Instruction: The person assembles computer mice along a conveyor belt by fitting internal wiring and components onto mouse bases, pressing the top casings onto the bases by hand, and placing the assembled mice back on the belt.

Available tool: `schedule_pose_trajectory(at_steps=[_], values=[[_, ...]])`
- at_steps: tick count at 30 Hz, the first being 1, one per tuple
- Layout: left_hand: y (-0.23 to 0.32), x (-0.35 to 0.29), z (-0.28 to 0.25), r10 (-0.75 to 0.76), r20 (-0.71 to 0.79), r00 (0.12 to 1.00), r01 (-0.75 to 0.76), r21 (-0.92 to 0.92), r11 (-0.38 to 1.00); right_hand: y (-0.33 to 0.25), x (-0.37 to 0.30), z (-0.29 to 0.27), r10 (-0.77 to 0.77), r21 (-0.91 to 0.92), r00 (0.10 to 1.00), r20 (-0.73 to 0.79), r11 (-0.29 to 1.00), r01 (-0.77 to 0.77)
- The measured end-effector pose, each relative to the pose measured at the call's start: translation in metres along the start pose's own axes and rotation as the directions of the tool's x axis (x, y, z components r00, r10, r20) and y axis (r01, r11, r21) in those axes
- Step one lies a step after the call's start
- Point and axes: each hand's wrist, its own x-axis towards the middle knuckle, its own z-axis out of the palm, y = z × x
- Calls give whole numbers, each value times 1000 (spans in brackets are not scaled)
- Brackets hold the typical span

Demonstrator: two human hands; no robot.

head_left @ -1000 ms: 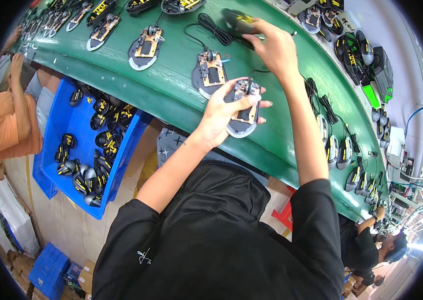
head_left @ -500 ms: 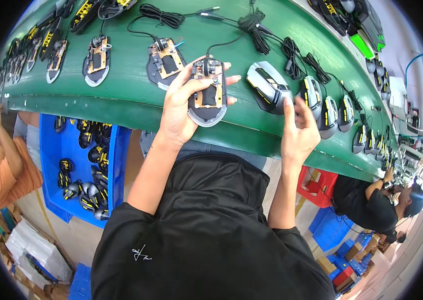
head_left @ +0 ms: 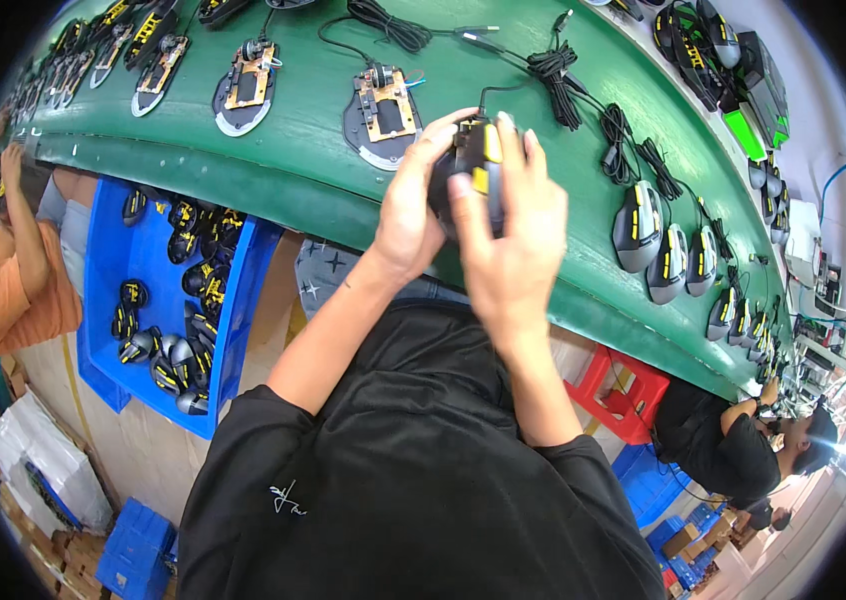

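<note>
In front of me, over the edge of the green work surface (head_left: 303,140), both my hands are closed round a computer mouse (head_left: 471,150). My left hand (head_left: 408,215) wraps it from the left. From the right, my right hand (head_left: 513,240) grips the dark shell with yellow parts, thumb on the near side and fingers on the far side. The mouse's underside and inner board are hidden by the hands. Its black cable runs up toward a tied cable bundle (head_left: 555,75). Just left of my hands lies an uncovered mouse base (head_left: 383,118) with a tan circuit board.
More uncovered mouse bases (head_left: 246,85) line the surface leftward. Covered mice (head_left: 638,228) lie in a row to the right. A blue bin (head_left: 243,330) of mouse shells stands at lower left. A red stool (head_left: 621,395) and a co-worker (head_left: 733,440) are at right; another person sits at left.
My right hand has come left to meet my left hand. The nearest shell on the right has left its place, and a shell now covers the held base. The view has shifted.
</note>
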Motion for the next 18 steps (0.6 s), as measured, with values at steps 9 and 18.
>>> schedule_pose_trajectory(at_steps=[9, 18], values=[[-2, -14, 15, 68, 1, 998, -67, 177, 982, 13, -8, 12, -32, 237, 996, 89, 971, 10], [-1, -7, 1, 54, -31, 998, -52, 70, 996, 20, -11, -22, 405, 763, 794, 453, 284, -581]])
